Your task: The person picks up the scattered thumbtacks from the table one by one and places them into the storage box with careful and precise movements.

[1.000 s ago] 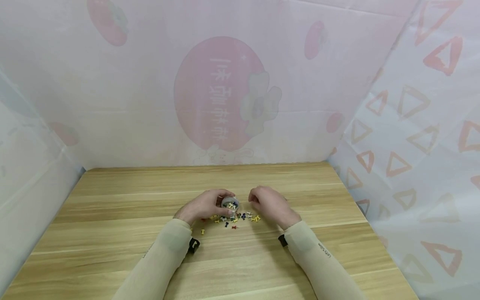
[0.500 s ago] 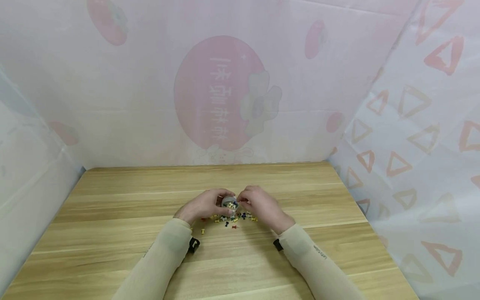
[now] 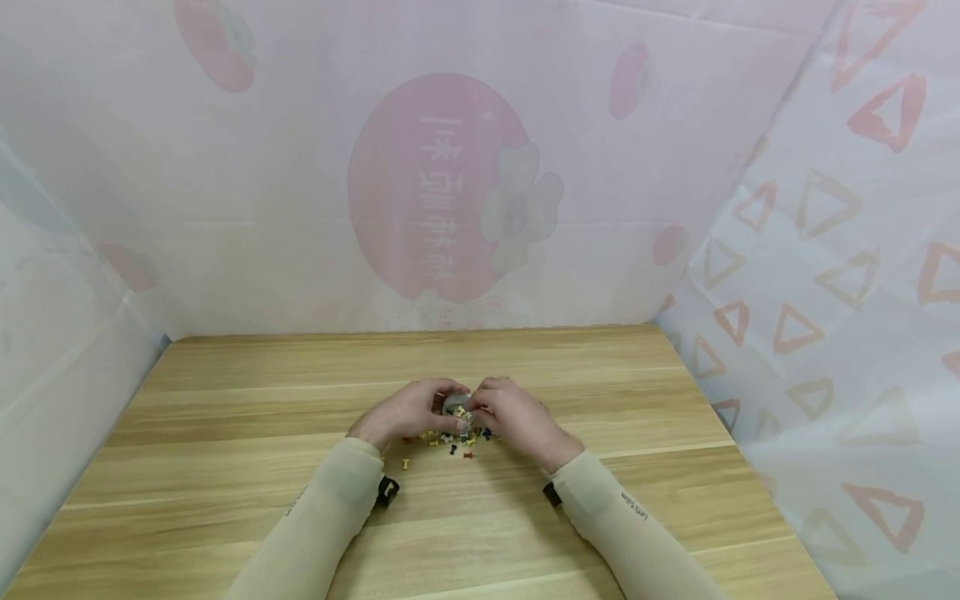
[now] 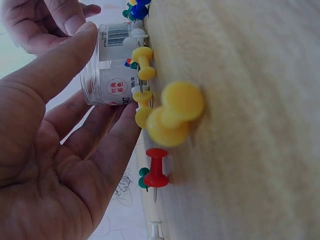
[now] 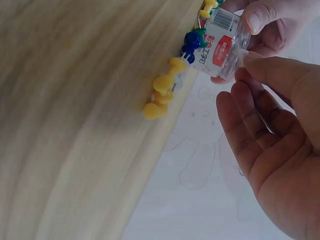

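My left hand (image 3: 408, 410) holds a small clear plastic jar (image 4: 116, 75), thumb on one side and fingers on the other. The jar carries a printed label, and colourful push pins show at its mouth in the head view. My right hand (image 3: 519, 423) is at the jar's rim, with its thumb and forefinger close together there. Whether a pin is between those fingertips is hidden. Loose push pins lie around the jar, among them a red pin (image 4: 156, 167), a large-looking yellow pin (image 4: 175, 114) and blue pins (image 5: 190, 46).
The wooden table (image 3: 450, 533) runs back to a pale printed curtain (image 3: 300, 250). A yellow pin (image 3: 406, 464) and a red pin (image 3: 468, 455) lie nearer the front than the other pins. More yellow pins (image 5: 161, 84) lie right of the jar.
My right hand has moved left, from beside the jar to its rim, now covering some pins on the table. My left hand and the jar have stayed in place.
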`<state>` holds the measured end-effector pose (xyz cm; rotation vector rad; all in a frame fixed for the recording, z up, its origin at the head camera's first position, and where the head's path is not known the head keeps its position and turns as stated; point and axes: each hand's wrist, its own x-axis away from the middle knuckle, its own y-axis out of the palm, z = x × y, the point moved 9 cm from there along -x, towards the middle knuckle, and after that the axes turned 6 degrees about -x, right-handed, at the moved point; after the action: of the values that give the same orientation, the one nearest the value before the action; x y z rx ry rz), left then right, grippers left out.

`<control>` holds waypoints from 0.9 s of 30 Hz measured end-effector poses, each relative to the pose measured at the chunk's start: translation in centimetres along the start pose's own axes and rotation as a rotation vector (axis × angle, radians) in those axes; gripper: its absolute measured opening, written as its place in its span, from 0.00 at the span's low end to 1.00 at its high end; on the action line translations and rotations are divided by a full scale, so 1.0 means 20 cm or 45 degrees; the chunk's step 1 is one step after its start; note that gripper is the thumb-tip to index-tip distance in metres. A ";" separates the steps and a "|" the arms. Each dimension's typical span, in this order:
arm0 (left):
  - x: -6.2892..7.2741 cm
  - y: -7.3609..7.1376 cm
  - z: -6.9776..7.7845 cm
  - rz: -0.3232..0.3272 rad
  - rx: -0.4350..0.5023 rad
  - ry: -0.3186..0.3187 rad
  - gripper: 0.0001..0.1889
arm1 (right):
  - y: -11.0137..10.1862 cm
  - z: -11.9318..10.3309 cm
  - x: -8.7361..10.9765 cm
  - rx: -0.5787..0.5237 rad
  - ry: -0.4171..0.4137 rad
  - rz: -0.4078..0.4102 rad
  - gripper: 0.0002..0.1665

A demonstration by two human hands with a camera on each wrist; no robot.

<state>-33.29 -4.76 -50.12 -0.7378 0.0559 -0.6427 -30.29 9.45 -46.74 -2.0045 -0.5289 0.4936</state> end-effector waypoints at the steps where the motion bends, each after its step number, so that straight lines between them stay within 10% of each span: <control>1: 0.00 0.00 0.00 0.001 0.003 -0.002 0.35 | 0.00 0.01 0.00 -0.017 0.004 -0.006 0.10; 27: -0.01 0.01 -0.02 0.031 -0.026 -0.016 0.35 | -0.08 0.21 0.11 -0.025 0.326 -0.279 0.10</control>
<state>-33.53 -4.74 -50.55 -0.7599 0.0599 -0.6152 -31.01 14.39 -47.53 -1.9630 -0.5856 0.0959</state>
